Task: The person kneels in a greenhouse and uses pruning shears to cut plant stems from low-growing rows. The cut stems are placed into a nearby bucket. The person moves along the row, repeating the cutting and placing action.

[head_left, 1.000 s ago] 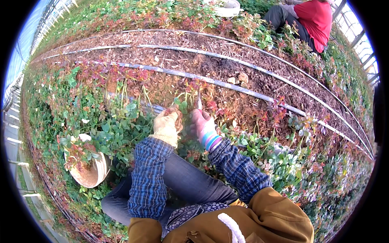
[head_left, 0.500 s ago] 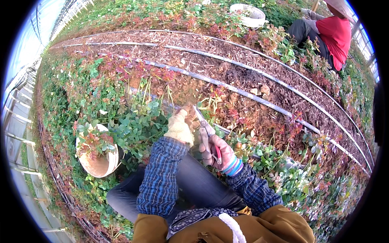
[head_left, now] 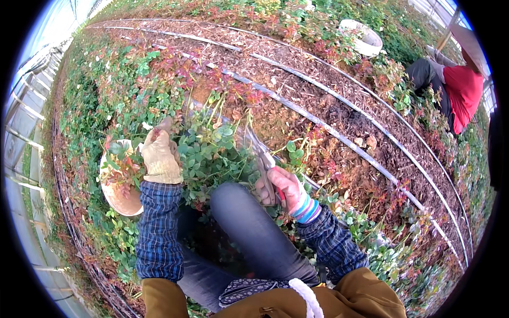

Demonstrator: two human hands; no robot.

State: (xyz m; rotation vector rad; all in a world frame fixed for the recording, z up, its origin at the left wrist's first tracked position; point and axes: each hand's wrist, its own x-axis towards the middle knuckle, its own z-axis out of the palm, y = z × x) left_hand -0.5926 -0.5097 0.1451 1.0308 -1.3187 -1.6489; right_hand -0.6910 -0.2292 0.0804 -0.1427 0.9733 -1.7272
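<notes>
By bucket (head_left: 117, 198), prev. at ctr: L hand (head_left: 160, 153), grip unclear; R hand (head_left: 284, 186) round pruners (head_left: 261, 154).

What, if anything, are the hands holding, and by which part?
The right hand holds pruning shears by the handles. Whether the gloved left hand holds anything cannot be told.

My left glove (head_left: 161, 156) is cream, my right glove (head_left: 283, 184) pink with a cuff (head_left: 307, 208) banded in turquoise, white and purple. My sleeves (head_left: 159, 228) are checked blue and black, my jacket (head_left: 355, 297) brown, my jeans (head_left: 249, 228) dark blue. The shears (head_left: 266, 163) are grey, red at the handle (head_left: 280, 194); the leaves (head_left: 204, 151) green and dark red; the bucket (head_left: 121, 197) off-white.
</notes>
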